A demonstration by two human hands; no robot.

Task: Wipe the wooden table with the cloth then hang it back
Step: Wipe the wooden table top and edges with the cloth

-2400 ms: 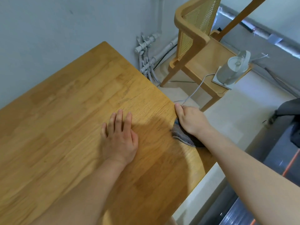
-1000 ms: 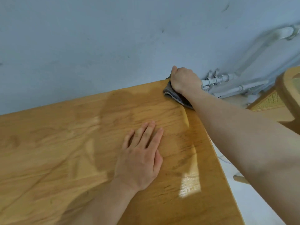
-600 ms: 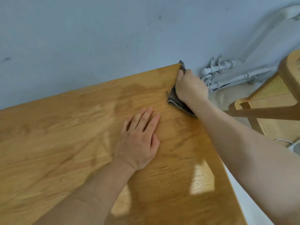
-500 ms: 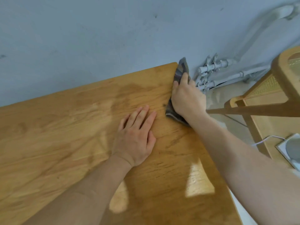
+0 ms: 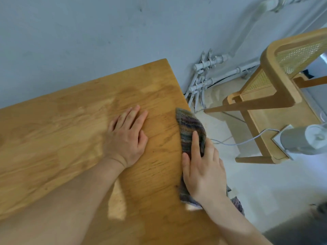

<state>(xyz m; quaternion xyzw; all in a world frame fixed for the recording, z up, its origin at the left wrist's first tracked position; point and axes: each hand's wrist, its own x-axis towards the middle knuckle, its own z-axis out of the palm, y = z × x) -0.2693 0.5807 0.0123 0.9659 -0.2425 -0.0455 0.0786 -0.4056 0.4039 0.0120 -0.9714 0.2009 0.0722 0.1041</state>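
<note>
Wooden bench [image 5: 67, 138] set against a pale grey wall [image 5: 88, 32], far right corner in view. Left hand [image 5: 126, 138] lies palm down on the top, fingers [image 5: 136, 115] straight and close together, holding nothing. Right hand [image 5: 203, 171] presses the cloth [image 5: 188, 126] against the bench's right edge; forefinger stretched forward along the fabric, thumb on the bench side, the other fingers curled over the outer side, so the cloth is pinned and gripped along the edge. Cloth is dark, striped grey and purple, draped over the edge; one end reaches ahead of the hand, the other shows behind the wrist. Beyond the bench: white pipes [image 5: 208, 76] low on the wall, a wood and cane chair [image 5: 276, 96], a white appliance [image 5: 304, 140] with a cable [image 5: 247, 141] on its seat.
</note>
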